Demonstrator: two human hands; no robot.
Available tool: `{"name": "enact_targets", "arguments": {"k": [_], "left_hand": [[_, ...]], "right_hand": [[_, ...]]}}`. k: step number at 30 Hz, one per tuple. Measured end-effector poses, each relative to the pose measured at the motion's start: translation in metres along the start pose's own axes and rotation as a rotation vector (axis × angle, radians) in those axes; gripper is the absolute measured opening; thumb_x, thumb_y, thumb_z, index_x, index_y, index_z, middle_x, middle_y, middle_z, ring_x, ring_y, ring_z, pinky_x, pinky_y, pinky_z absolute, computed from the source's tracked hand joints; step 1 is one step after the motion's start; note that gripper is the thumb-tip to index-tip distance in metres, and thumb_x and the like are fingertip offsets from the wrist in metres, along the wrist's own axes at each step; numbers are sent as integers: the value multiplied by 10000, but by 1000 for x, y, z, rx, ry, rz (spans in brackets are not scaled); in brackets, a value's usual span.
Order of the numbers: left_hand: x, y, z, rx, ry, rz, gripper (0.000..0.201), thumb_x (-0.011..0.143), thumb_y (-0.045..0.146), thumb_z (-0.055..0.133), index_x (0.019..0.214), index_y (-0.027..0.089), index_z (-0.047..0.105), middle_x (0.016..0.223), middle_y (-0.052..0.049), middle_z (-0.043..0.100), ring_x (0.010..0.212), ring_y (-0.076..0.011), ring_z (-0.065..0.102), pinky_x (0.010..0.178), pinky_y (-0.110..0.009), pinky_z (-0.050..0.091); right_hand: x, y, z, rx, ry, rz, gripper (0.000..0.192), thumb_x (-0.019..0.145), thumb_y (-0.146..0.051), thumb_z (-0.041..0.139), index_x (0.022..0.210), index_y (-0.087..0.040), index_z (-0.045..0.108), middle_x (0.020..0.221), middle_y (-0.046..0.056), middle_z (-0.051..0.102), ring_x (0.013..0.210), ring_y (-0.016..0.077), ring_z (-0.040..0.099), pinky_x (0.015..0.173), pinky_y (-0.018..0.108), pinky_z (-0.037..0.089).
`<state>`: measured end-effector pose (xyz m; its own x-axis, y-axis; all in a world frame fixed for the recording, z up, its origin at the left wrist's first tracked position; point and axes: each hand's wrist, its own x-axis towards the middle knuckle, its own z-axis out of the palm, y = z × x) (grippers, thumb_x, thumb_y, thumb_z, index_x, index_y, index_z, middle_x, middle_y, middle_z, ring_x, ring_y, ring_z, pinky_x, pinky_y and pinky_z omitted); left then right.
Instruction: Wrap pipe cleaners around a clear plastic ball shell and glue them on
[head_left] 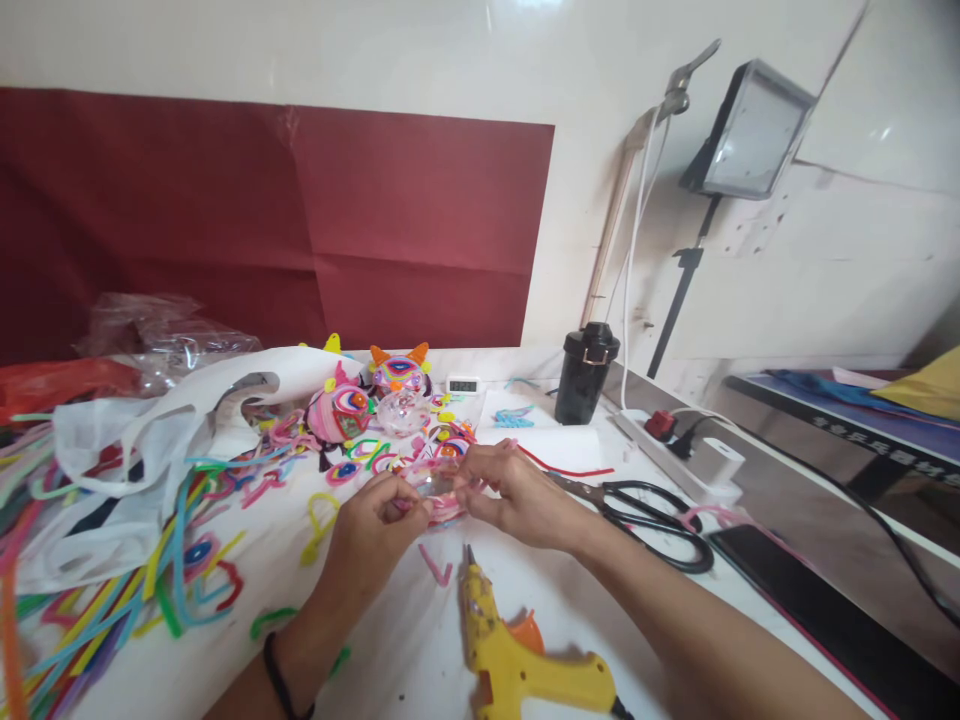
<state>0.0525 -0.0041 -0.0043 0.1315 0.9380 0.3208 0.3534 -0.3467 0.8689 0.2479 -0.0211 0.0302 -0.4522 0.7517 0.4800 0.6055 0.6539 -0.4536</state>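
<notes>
Pink pipe cleaner sits pinched between both my hands above the white table. Loose coloured pipe cleaners lie far left. My left hand closes on one end, my right hand grips the other. A yellow glue gun lies just below, and black scissors rest to the right.

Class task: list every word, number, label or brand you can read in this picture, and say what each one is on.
Nothing here can be read for certain.
Small white digital clock: digits show, too small to read.
Dark table edge at right: a row of pale characters, too blurred to read.
Yellow glue gun, black flask: no readable label.
</notes>
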Motion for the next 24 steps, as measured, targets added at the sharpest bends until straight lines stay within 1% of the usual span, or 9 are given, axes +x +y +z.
{"name": "enact_targets", "arguments": {"k": [5,9,13,17,21,24], "left_hand": [[1,0,1,-27,-33,-22,177,672,324,629,589,186,554,510,65,434,454,-93,403,412,-185,322],[-1,2,0,-22,-37,-17,167,672,315,623,589,191,547,492,70,422,451,-96,396,419,-187,314],[-2,2,0,39,-23,32,140,665,279,610,577,191,546,527,58,455,486,-104,422,450,-193,324],[-2,2,0,84,-23,76,123,662,253,600,567,191,551,568,44,491,541,-118,468,498,-202,360],[-2,4,-1,67,-90,87,110,681,263,595,595,194,592,554,42,515,501,-118,483,473,-208,374],[-2,7,-3,92,-129,98,98,722,276,590,719,204,656,592,34,581,484,-119,519,471,-215,410]], "right_hand": [[-1,7,1,-1,-14,-48,57,856,-141,616,840,-179,655,808,18,678,776,163,605,789,320,401],[-1,6,-1,11,-4,-68,57,872,-198,627,883,-185,681,844,39,712,809,178,626,816,336,412],[-1,2,0,3,-14,-91,78,845,-131,618,808,-182,663,816,28,710,808,178,630,836,341,407],[-1,2,4,-2,6,-118,127,782,-60,601,741,-174,640,720,-1,654,740,157,595,787,309,400],[-2,3,2,42,-22,-112,145,761,-35,612,721,-173,626,703,-15,644,729,147,574,784,302,386],[-3,1,-3,49,-65,-71,150,782,-40,607,721,-176,622,729,-13,655,748,149,566,784,305,382]]}}
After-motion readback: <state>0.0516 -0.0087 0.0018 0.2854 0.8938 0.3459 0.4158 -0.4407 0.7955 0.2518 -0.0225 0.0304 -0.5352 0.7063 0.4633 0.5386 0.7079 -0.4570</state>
